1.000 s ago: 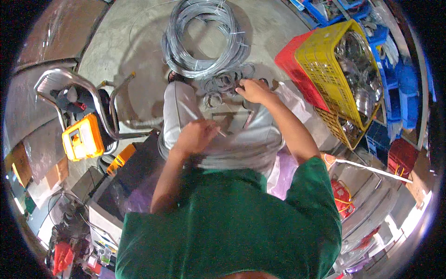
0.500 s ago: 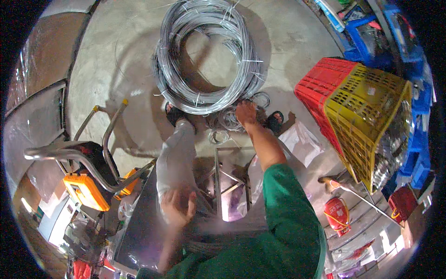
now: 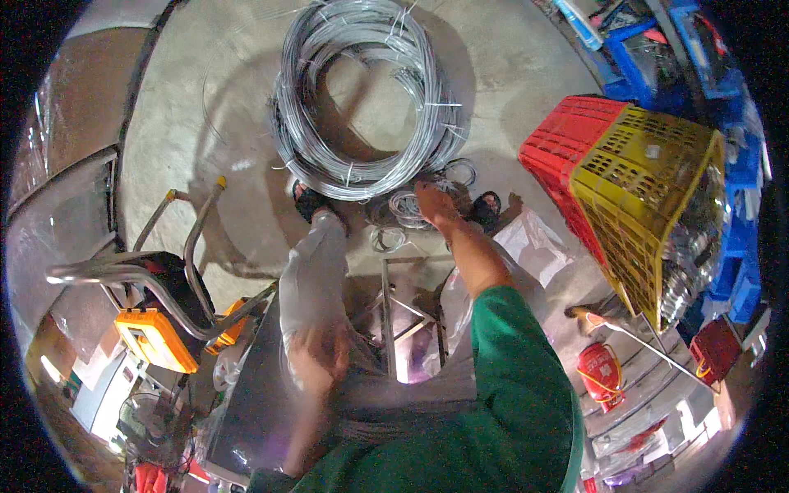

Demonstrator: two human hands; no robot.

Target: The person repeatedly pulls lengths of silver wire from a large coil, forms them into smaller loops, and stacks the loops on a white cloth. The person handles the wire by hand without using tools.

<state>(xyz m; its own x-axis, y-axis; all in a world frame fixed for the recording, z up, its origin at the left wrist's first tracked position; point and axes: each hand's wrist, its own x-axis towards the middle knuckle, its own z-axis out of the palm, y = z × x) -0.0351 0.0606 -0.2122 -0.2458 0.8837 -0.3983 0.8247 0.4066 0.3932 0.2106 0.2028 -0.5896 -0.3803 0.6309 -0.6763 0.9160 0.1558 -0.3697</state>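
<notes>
A large coil of grey metal wire (image 3: 440,123), tied at several places, lies on the floor in front of me. Just below its near edge my right hand (image 3: 436,204) reaches down with the fingers curled; what is in them, if anything, is hidden. Touching or very close to that hand is a small loose coil of thin wire (image 3: 404,207). Two more small wire loops lie nearby, one (image 3: 388,240) nearer to me and one (image 3: 460,172) beyond the hand. My left hand (image 3: 319,353) is at my left thigh, smeared by motion, and its fingers are unclear.
On the right stand a red crate (image 3: 567,135) and a yellow crate (image 3: 641,177) with shiny wire coils in it. Blue bins (image 3: 633,74) are behind them. A metal-framed stool (image 3: 148,279) and an orange case (image 3: 156,338) are at left. A red jug-like container (image 3: 602,374) sits lower right.
My left hand has moved slightly down along my left thigh. The right hand has shifted only a little and stays beside the small wire coil.
</notes>
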